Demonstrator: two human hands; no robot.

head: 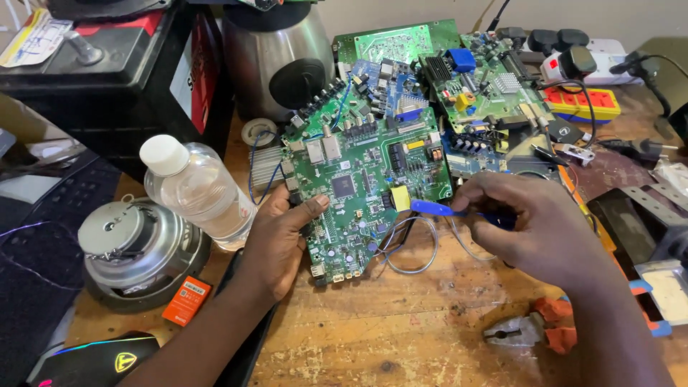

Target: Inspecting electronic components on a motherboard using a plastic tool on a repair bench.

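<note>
Right hand (534, 218) pinched a blue tool (431, 208), axis pointing 9 o'clock at the board (358, 179); left hand (283, 233) gripped the board's edge.

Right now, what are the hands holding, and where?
Left hand grips the green circuit board by its left edge; right hand pinches a blue-tipped tool by its handle.

Left hand (283, 233) reaches toward one o'clock, thumb pressed forward; right hand (534, 218) points toward nine o'clock, fingers pinched.
</note>
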